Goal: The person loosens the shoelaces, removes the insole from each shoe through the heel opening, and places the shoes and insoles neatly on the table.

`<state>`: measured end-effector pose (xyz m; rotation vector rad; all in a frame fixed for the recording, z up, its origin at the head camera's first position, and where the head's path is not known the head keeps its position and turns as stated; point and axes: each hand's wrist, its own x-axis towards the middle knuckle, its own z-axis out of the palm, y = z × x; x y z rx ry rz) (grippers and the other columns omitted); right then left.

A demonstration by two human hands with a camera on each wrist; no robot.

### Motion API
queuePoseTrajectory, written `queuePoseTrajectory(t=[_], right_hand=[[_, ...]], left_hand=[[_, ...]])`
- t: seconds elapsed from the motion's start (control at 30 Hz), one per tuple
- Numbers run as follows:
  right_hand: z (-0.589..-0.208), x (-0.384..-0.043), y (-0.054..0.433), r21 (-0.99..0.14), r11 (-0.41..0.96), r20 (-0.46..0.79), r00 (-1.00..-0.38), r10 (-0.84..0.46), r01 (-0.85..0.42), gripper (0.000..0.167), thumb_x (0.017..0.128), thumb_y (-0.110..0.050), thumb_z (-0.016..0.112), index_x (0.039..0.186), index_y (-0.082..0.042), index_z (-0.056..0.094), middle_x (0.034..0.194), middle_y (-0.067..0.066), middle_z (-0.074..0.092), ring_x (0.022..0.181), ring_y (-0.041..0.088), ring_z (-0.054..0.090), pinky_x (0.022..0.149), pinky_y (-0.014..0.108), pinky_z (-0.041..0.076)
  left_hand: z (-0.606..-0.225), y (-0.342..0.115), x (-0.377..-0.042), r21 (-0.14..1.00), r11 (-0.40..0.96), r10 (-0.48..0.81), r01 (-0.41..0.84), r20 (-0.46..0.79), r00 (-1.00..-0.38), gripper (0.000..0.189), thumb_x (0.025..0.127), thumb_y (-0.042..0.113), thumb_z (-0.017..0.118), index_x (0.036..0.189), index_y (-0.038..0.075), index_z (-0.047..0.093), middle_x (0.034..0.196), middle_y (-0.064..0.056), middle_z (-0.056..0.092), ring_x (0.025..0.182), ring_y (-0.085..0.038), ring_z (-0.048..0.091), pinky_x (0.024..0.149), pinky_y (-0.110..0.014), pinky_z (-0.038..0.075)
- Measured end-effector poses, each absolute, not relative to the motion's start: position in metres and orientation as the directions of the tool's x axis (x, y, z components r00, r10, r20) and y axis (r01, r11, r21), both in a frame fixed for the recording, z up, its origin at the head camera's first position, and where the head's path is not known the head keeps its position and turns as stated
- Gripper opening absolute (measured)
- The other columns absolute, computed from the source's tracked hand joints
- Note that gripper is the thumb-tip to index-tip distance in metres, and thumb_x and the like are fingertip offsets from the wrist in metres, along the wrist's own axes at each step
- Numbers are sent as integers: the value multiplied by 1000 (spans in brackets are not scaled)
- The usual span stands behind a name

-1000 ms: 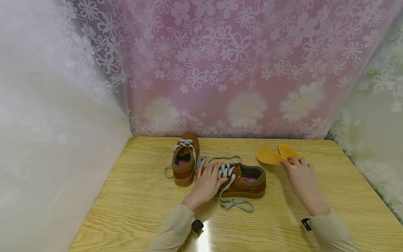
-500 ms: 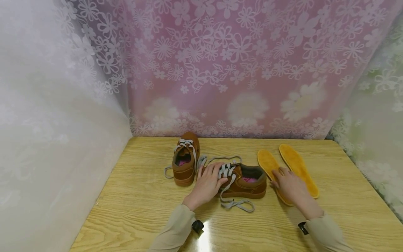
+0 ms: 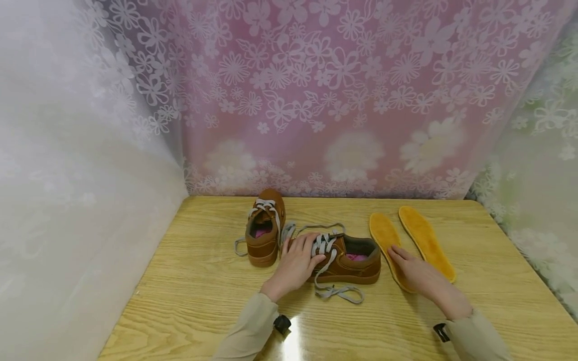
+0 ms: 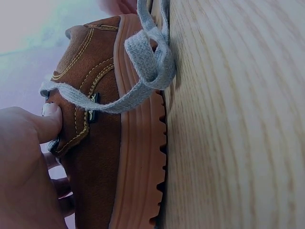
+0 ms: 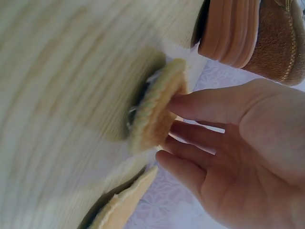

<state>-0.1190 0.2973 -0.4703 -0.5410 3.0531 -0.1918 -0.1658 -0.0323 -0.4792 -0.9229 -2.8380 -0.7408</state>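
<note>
A brown lace-up shoe [image 3: 352, 273] lies sideways to me on the table, sole down, its toe to the left. My left hand [image 3: 294, 263] grips its front part, the thumb [image 4: 50, 123] beside the grey laces [image 4: 109, 106] and the fingers over the top. My right hand [image 3: 417, 273] touches the nearer of two yellow fuzzy insoles [image 3: 385, 230] with its fingertips, fingers fairly straight. In the right wrist view that insole [image 5: 155, 117] is seen from its end, with thumb and fingers on its upper face. The second insole [image 3: 424, 238] lies to the right of it.
The matching brown shoe [image 3: 263, 245] stands at the back left, toe away from me. A loose lace loop [image 3: 347, 296] trails on the wooden table [image 3: 194, 301] in front of the held shoe. A pink flowered cloth [image 3: 289, 100] hangs behind the table.
A second ago the right hand held both insoles farther back, set at an angle; now they lie side by side. The right hand has come nearer me. Left hand and shoe stay put.
</note>
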Motion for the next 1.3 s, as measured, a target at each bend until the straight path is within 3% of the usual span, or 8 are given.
queuePoseTrajectory(t=[0.2,0.4,0.6,0.73,0.9,1.1,1.2,1.3], right_hand=[[-476,-137,299,-139,927,43,-937,-346,-349,44,92,12,60,136,15,54,138,39,50,91,49,67,69,50,57],[-478,-151,300,-135,926,38,-935,-352,-354,45,91,12,60,136,16,53,139,39,49,85,45,67,61,45,54],[-468,-160,300,-168,904,75,-920,-385,-392,48,85,15,67,132,15,57,130,39,55,101,51,63,78,54,56],[-452,-165,290,-234,884,157,-913,-376,-404,44,92,7,66,135,7,59,129,32,59,100,47,66,81,55,56],[-437,-178,265,-397,818,176,-909,-377,-416,39,107,-17,53,145,-7,55,141,22,57,117,44,62,93,60,50],[-434,-198,239,-539,668,117,-832,-543,-512,45,106,-21,57,149,-12,52,148,14,54,129,40,55,100,61,47],[-436,-207,232,-558,641,27,-784,-620,-526,48,104,-10,58,151,-10,49,147,16,54,86,26,67,77,44,57],[-439,-212,228,-572,656,-66,-770,-635,-492,50,102,-1,55,151,-5,47,127,21,64,50,12,40,53,29,42]], left_hand=[[-479,-33,-165,439,697,537,567,204,-819,56,108,43,41,155,13,35,152,-10,42,142,-28,39,118,-64,21],[-478,-33,-165,440,699,534,564,202,-821,56,108,43,41,155,13,35,152,-10,42,143,-27,39,118,-63,21],[-477,-34,-166,423,711,529,562,205,-824,56,108,43,41,155,14,35,152,-10,42,143,-27,39,119,-63,20],[-477,-34,-166,431,712,527,555,195,-827,56,108,43,41,156,14,34,153,-10,42,143,-27,38,119,-63,20],[-478,-35,-166,437,710,527,553,191,-828,56,108,43,41,156,14,34,153,-9,41,143,-27,38,119,-63,21],[-478,-34,-167,441,702,533,559,195,-823,57,108,43,42,155,13,34,153,-10,41,143,-28,38,118,-64,21],[-478,-33,-167,436,705,534,559,191,-823,56,108,43,42,156,14,33,153,-10,41,143,-28,38,119,-63,21],[-477,-33,-166,438,704,538,558,184,-823,56,108,43,42,156,15,32,153,-9,41,143,-27,38,119,-63,20]])
